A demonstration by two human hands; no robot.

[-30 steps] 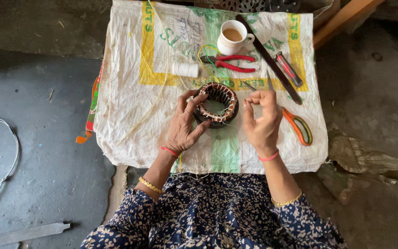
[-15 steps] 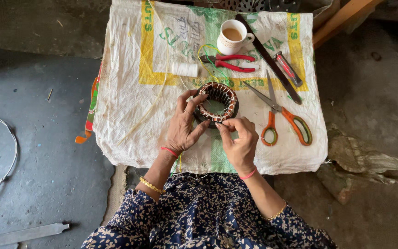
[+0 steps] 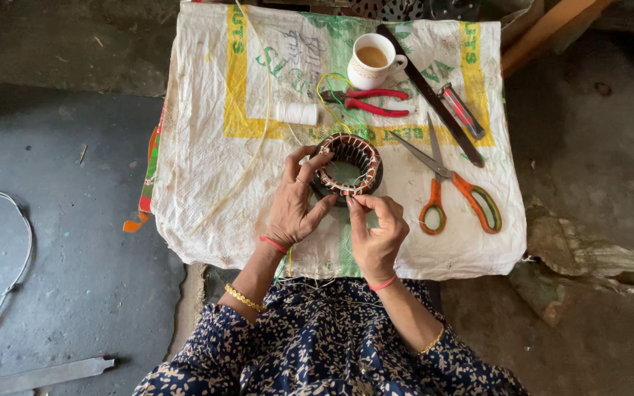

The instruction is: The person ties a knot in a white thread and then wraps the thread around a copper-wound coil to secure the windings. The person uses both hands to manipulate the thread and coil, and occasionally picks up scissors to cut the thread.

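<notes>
A white spool of thread point(image 3: 295, 112) lies on the woven sack cloth point(image 3: 207, 183) covering the work surface, left of centre. The left hand point(image 3: 296, 204) grips the left side of the wound stator ring point(image 3: 348, 163), fingers curled over its rim and thumb against its lower edge. The stator ring rests on the cloth at centre, its opening facing up, copper windings visible around the core. The right hand point(image 3: 376, 231) pinches at the ring's lower rim with thumb and forefinger; what the pinch holds is too fine to tell. Above the ring stand a white cup of tea point(image 3: 370, 61) and red-handled pliers point(image 3: 368, 101). To the right lie orange-handled scissors point(image 3: 449, 187), blades open, and a dark flat bar point(image 3: 431, 95) beside a red-handled tool point(image 3: 462, 111).
</notes>
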